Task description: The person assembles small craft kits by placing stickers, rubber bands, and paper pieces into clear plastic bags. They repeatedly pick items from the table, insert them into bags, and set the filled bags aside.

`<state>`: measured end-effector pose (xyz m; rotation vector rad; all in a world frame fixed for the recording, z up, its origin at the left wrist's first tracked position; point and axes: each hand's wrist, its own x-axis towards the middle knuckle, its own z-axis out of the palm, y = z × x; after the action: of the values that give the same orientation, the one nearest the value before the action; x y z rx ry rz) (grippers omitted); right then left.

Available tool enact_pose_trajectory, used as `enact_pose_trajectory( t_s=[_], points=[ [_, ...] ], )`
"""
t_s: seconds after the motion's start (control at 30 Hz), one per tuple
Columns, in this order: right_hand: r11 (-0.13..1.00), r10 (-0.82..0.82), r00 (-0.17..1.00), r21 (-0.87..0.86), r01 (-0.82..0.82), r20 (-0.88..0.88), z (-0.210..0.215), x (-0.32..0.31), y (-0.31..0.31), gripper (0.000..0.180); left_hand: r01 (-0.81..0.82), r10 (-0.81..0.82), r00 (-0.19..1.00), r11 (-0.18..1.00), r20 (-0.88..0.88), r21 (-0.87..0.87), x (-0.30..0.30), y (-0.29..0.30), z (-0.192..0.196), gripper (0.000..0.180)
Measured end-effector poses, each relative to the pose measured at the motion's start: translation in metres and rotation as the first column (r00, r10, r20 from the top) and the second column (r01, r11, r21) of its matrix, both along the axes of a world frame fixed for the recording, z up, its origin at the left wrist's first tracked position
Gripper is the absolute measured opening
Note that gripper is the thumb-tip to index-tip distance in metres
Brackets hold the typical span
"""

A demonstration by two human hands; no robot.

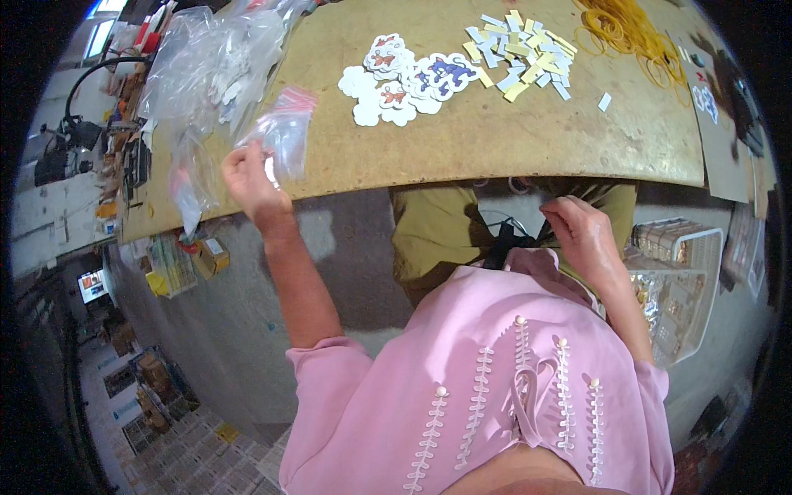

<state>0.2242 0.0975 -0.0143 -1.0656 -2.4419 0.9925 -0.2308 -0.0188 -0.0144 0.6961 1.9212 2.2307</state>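
Below the tabletop's [511,157] near edge, the right hand [582,235] is curled over something unclear. At that edge, a small clear bag [285,132] is pinched upright by the left hand [252,186].

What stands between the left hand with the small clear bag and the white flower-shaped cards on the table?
Nothing visible. The left hand holds the small clear zip bag at the table's near edge, and only bare tabletop lies between it and the flower-shaped cards. The pile of clear bags lies off to the left.
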Motion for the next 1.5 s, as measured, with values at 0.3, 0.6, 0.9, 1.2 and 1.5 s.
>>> enact_pose_trajectory(
  t_s=[0.3,0.6,0.9,1.2,1.5],
  points=[
    [0.543,-0.215,0.908,-0.817,-0.194,-0.359,0.035,-0.039,-0.011,0.021,0.293,-0.371,0.465,0.921,-0.804,-0.255,0.143,0.0,0.04,0.02],
    [0.256,-0.273,0.848,-0.884,-0.391,-0.454,0.039,-0.035,0.002,0.024,0.599,-0.62,0.314,0.717,-0.719,-0.357,0.195,0.008,0.032,0.022],
    [0.343,-0.352,0.857,-0.904,-0.256,-0.376,0.021,-0.026,-0.004,0.018,0.475,-0.63,0.378,0.761,-0.678,-0.442,0.211,0.016,0.012,0.036],
    [0.44,-0.402,0.862,-0.891,-0.114,-0.309,0.012,-0.032,-0.008,0.024,0.585,-0.802,0.574,0.542,-0.163,-0.603,0.247,0.018,0.033,0.013],
    [0.519,-0.296,0.897,-0.844,-0.138,-0.329,0.007,-0.028,-0.011,0.026,0.5,-0.735,0.661,0.582,-0.151,-0.642,0.247,0.018,0.019,0.007]
  ],
)
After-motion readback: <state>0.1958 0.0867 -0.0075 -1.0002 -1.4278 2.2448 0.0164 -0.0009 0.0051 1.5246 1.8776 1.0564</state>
